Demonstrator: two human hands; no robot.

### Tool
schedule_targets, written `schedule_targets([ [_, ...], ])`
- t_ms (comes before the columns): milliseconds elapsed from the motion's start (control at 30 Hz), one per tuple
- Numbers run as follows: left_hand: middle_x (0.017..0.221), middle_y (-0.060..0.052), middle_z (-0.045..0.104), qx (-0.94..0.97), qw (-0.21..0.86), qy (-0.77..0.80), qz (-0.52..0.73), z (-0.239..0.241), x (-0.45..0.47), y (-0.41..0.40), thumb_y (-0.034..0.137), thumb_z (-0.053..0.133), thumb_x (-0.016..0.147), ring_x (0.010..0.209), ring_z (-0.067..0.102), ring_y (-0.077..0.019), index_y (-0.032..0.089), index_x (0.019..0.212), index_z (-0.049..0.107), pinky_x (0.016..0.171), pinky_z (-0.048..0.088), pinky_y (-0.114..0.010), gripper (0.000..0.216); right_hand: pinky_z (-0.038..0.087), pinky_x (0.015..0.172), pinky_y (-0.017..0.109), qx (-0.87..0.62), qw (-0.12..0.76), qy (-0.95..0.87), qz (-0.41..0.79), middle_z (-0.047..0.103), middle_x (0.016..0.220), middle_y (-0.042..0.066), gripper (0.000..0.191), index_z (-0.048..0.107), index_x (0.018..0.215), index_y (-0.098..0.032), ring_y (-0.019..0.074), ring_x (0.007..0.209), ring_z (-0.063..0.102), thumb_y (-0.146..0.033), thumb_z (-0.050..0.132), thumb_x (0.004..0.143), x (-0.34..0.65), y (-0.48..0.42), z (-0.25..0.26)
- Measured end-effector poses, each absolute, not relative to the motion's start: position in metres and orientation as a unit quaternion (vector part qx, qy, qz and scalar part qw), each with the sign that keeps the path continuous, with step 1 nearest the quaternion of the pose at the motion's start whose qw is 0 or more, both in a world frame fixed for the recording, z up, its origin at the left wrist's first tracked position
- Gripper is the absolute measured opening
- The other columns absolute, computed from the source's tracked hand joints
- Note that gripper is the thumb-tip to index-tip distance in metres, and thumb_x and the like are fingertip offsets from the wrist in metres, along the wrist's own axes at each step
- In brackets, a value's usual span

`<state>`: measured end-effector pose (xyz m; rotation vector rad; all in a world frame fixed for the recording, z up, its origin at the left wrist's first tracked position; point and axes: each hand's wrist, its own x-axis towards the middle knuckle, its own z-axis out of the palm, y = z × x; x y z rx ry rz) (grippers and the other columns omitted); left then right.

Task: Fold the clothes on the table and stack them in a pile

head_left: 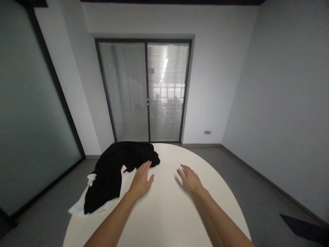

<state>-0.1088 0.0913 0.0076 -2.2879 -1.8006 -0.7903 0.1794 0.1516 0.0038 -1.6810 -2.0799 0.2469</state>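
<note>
A crumpled heap of black cloth (110,175), perhaps a garment, lies on the left part of the pale round table (167,212). White cloth (77,207) shows from under its lower edge, and a small white bunch (91,179) pokes out at its left side. My left hand (142,180) is open, palm down, its fingertips at the right edge of the black cloth; whether they touch it I cannot tell. Over the table to the right, my right hand (189,178) is open with fingers slightly curled and holds nothing.
Behind the table stands a glazed door (147,89) with blinds and a dark frame. A frosted glass panel (33,113) is at the left, a grey wall (288,103) at the right. A dark flat object (304,226) juts in at the lower right.
</note>
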Motion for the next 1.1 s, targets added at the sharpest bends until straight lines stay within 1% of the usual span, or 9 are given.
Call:
schedule_targets([
  [100,0.161,-0.012,0.032,-0.785,-0.009,-0.588,-0.195,-0.011,-0.088,0.095,0.040,0.047,0.096,0.149,0.027,-0.0281,0.014,0.151,0.038,0.121,0.024,-0.046,0.062,0.026,0.118,0.039,-0.596,0.212,-0.771,0.066,0.041,0.157,0.009,0.064,0.046,0.149,-0.021,0.0238,0.144,0.036,-0.058,0.033,0.099,0.171,0.134,-0.004],
  [200,0.161,-0.010,0.030,-0.792,-0.042,-0.591,-0.148,-0.026,-0.084,0.093,0.046,0.047,0.095,0.151,0.023,-0.0274,0.019,0.153,0.038,0.122,0.016,-0.048,0.064,0.013,0.121,0.049,-0.586,0.141,-0.793,0.083,0.029,0.162,0.009,0.072,0.040,0.153,-0.023,0.0297,0.151,0.020,-0.065,0.036,0.095,0.162,0.124,-0.017],
  [267,0.162,-0.008,0.028,-0.796,-0.051,-0.589,-0.133,-0.030,-0.085,0.092,0.047,0.045,0.096,0.151,0.021,-0.0256,0.022,0.153,0.037,0.123,0.014,-0.047,0.063,0.007,0.121,0.052,-0.584,0.110,-0.800,0.089,0.024,0.164,0.010,0.078,0.036,0.155,-0.022,0.0323,0.152,0.014,-0.068,0.038,0.093,0.160,0.122,-0.022],
  [333,0.163,-0.008,0.027,-0.796,-0.055,-0.590,-0.126,-0.029,-0.087,0.091,0.048,0.044,0.096,0.152,0.020,-0.0256,0.023,0.152,0.039,0.123,0.013,-0.047,0.062,0.005,0.121,0.053,-0.584,0.104,-0.801,0.085,0.021,0.165,0.009,0.078,0.034,0.156,-0.022,0.0323,0.152,0.012,-0.068,0.037,0.092,0.160,0.124,-0.024],
  [433,0.163,-0.007,0.027,-0.791,-0.057,-0.596,-0.126,-0.025,-0.086,0.091,0.052,0.044,0.096,0.152,0.016,-0.0293,0.024,0.152,0.041,0.123,0.011,-0.051,0.063,0.004,0.121,0.053,-0.580,0.100,-0.804,0.084,0.018,0.165,0.007,0.077,0.031,0.157,-0.023,0.0316,0.153,0.011,-0.067,0.037,0.093,0.161,0.126,-0.023],
  [533,0.164,-0.006,0.025,-0.783,-0.062,-0.605,-0.128,-0.023,-0.084,0.091,0.057,0.041,0.096,0.152,0.014,-0.0326,0.026,0.152,0.041,0.122,0.009,-0.055,0.065,0.004,0.121,0.053,-0.583,0.092,-0.802,0.094,0.019,0.165,0.006,0.077,0.029,0.158,-0.024,0.0307,0.153,0.010,-0.065,0.038,0.093,0.162,0.126,-0.022],
  [867,0.163,-0.007,0.026,-0.786,-0.063,-0.600,-0.136,-0.028,-0.086,0.093,0.058,0.040,0.096,0.152,0.014,-0.0334,0.026,0.152,0.040,0.122,0.010,-0.055,0.065,0.007,0.121,0.054,-0.585,0.084,-0.802,0.085,0.021,0.164,0.007,0.077,0.030,0.157,-0.023,0.0310,0.153,0.012,-0.066,0.037,0.093,0.162,0.127,-0.021],
  [1100,0.164,-0.007,0.025,-0.787,-0.076,-0.597,-0.136,-0.027,-0.086,0.093,0.058,0.040,0.096,0.152,0.013,-0.0345,0.025,0.153,0.039,0.122,0.008,-0.057,0.066,0.008,0.121,0.054,-0.582,0.089,-0.805,0.073,0.022,0.164,0.006,0.076,0.031,0.157,-0.025,0.0303,0.152,0.014,-0.066,0.037,0.093,0.163,0.130,-0.028],
])
